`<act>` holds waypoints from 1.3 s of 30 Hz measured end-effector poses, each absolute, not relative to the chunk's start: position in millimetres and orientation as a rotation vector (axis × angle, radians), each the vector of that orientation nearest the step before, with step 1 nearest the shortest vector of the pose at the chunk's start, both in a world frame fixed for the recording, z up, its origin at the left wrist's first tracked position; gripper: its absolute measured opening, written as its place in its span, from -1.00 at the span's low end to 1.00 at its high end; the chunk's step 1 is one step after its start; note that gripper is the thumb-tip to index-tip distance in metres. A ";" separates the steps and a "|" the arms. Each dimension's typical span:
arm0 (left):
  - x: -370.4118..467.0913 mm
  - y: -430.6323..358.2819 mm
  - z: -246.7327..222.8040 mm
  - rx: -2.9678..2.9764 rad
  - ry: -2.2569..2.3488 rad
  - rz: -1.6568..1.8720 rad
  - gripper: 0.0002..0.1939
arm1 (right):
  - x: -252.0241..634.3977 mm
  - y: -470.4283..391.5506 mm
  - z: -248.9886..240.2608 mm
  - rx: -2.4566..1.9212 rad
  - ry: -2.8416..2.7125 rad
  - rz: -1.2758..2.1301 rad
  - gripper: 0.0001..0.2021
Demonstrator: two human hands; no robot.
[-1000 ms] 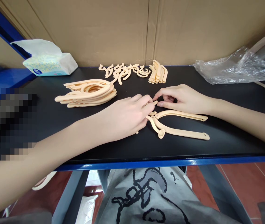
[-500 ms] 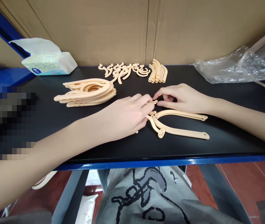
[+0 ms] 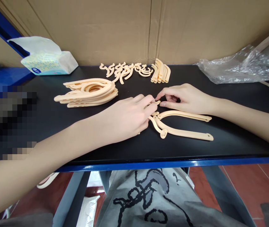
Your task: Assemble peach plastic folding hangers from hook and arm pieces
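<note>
My left hand (image 3: 134, 115) is closed over the joined end of a beige plastic folding clothes hanger, hiding most of that end. Two curved hanger arms (image 3: 184, 134) spread out to the right on the black tabletop. A curved piece with a round cupped end (image 3: 163, 133) sticks out from under my left fingers and rests by the lower arm. Just beyond my left knuckles a small beige tip (image 3: 158, 102) pokes out. My right hand (image 3: 184, 99) has its thumb and index finger closed about this tip, the other fingers curled; their exact contact is hard to see.
A stack of beige hanger pieces (image 3: 89, 93) lies at left. Small hooked pieces (image 3: 122, 69) and a bundle of curved tubes (image 3: 160, 72) lie along the cardboard wall (image 3: 101, 31). A tissue pack (image 3: 50, 61) stands back left, a clear plastic bag (image 3: 233, 67) back right. The blue table edge (image 3: 148, 165) is near.
The view has shifted very slightly. Both hands and the hanger hold nearly the same position as before.
</note>
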State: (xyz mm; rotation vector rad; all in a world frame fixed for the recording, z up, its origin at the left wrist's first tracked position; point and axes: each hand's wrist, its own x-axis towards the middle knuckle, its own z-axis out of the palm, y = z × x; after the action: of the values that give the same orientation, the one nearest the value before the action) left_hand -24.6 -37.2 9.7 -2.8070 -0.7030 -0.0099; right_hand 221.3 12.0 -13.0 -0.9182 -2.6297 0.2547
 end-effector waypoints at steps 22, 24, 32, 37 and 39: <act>-25.0 -38.6 8.4 -2.800 -0.704 -0.022 -0.77 | 220.9 11.4 -13.0 -0.906 -2.627 0.259 -0.76; -26.0 -36.6 7.0 -2.815 -0.692 -0.049 -0.77 | 221.1 11.5 -13.3 -0.900 -2.629 0.261 -0.76; -29.0 -31.6 7.8 -2.874 -0.686 -0.074 -0.78 | 220.8 12.1 -15.0 -0.900 -2.628 0.256 -0.73; -30.0 -29.2 7.9 -2.895 -0.704 -0.089 -0.77 | 221.2 11.8 -14.4 -0.902 -2.629 0.272 -0.73; -30.3 -28.1 7.8 -2.900 -0.702 -0.100 -0.75 | 221.3 12.0 -14.8 -0.896 -2.627 0.269 -0.73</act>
State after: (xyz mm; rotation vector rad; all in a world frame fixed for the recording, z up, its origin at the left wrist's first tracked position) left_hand -30.3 -28.1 7.8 -2.8998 -0.7019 -0.0996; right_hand 221.3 12.0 -14.8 -0.8961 -2.6266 0.2690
